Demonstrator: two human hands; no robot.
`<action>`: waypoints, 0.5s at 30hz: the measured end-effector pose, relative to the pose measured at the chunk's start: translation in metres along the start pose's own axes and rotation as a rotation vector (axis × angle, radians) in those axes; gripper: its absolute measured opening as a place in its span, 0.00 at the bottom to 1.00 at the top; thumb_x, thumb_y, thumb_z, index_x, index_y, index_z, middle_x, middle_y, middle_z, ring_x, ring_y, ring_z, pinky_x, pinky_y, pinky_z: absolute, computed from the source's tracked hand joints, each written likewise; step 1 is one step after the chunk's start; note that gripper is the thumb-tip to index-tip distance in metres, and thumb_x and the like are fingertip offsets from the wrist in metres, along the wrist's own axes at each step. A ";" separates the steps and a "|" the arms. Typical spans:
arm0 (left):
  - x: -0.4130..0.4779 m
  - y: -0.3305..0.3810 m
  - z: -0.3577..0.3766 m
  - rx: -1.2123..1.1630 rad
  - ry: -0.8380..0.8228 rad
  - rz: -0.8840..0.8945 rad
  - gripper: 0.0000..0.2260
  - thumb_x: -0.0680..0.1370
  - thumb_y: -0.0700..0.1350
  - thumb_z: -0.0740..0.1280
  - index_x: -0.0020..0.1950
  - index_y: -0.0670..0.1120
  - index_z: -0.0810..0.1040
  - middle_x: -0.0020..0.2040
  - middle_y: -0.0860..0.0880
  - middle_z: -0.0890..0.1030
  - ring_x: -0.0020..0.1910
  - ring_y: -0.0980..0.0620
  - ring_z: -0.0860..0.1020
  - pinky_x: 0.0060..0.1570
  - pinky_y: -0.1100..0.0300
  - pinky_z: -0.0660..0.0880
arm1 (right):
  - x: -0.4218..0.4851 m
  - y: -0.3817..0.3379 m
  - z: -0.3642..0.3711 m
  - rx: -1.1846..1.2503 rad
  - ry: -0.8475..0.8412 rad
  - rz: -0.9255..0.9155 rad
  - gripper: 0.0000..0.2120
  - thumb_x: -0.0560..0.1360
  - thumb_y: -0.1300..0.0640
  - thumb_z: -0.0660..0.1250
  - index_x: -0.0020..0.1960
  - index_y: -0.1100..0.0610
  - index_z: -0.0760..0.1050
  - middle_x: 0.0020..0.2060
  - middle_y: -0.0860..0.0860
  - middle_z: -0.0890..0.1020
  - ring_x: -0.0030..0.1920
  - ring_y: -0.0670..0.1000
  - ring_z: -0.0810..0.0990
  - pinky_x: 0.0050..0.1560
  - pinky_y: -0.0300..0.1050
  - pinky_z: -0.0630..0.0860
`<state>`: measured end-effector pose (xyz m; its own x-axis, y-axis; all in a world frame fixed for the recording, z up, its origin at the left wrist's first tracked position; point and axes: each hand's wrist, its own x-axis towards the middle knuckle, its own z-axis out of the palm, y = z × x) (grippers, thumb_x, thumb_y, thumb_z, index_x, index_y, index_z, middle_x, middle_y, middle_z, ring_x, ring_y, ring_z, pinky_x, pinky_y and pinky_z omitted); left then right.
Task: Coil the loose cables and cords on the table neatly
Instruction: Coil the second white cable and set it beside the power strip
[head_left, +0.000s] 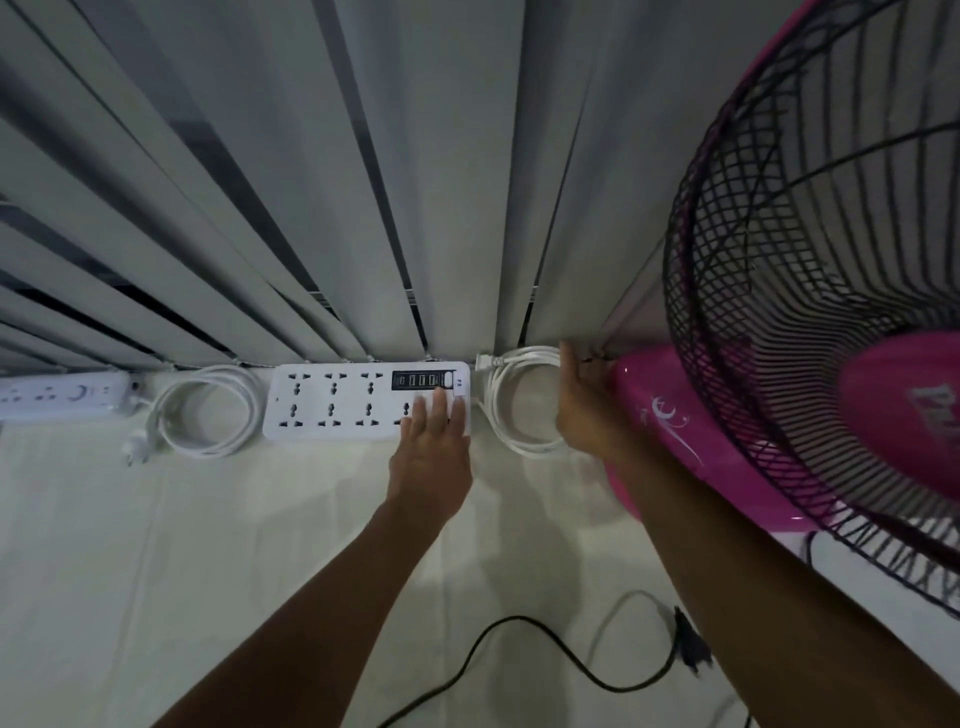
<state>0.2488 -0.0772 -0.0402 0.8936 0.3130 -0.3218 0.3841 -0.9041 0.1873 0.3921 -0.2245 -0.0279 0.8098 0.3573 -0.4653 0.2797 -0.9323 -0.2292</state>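
Against the blinds (291, 208) at the back of the white-covered counter (156, 545) lies a wide white power strip (337, 402), taken as the landmark. On its right end rests the left hand (434, 447), palm down, fingers spread flat and gripping nothing. Just right of the strip sits a coiled white cord (511, 400), its plug (482, 362) at the back by the strip's far corner. The right hand (584, 410) is at that coil's right edge, fingers extended and touching the loops; whether it grips them cannot be told. Left of the strip lies a second coil (208, 410), also white, with its plug (136, 451) at the front left. Farther left, a smaller power strip (62, 397) lies along the blinds. Right of the strip, past the first coil, stands a pink fan (810, 322) with a black grille, its base touching the right wrist area. Well in front of the strip, a loose black cord (519, 631) snakes uncoiled across the counter, ending in a black plug (688, 644).
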 end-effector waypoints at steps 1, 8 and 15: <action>0.001 0.001 -0.002 -0.002 -0.012 -0.005 0.25 0.85 0.49 0.50 0.81 0.46 0.49 0.82 0.44 0.49 0.80 0.41 0.48 0.76 0.47 0.55 | -0.005 -0.003 0.007 -0.036 0.065 0.002 0.43 0.74 0.68 0.63 0.81 0.60 0.41 0.77 0.68 0.51 0.76 0.71 0.55 0.76 0.61 0.58; 0.002 0.003 -0.009 0.074 -0.067 0.002 0.25 0.85 0.47 0.50 0.81 0.45 0.48 0.82 0.43 0.48 0.80 0.40 0.48 0.76 0.46 0.55 | -0.021 -0.011 0.037 -0.124 0.400 -0.159 0.34 0.79 0.47 0.53 0.79 0.66 0.56 0.79 0.64 0.58 0.79 0.65 0.56 0.78 0.62 0.54; 0.003 0.000 -0.007 0.063 -0.067 0.008 0.29 0.82 0.41 0.54 0.81 0.44 0.47 0.82 0.43 0.47 0.80 0.40 0.46 0.77 0.47 0.54 | -0.018 0.006 0.055 -0.252 0.246 -0.282 0.54 0.71 0.21 0.46 0.81 0.62 0.48 0.81 0.63 0.49 0.81 0.63 0.46 0.79 0.63 0.47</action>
<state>0.2529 -0.0746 -0.0341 0.8784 0.2873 -0.3820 0.3594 -0.9238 0.1317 0.3509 -0.2330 -0.0683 0.7737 0.6042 -0.1906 0.5994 -0.7955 -0.0886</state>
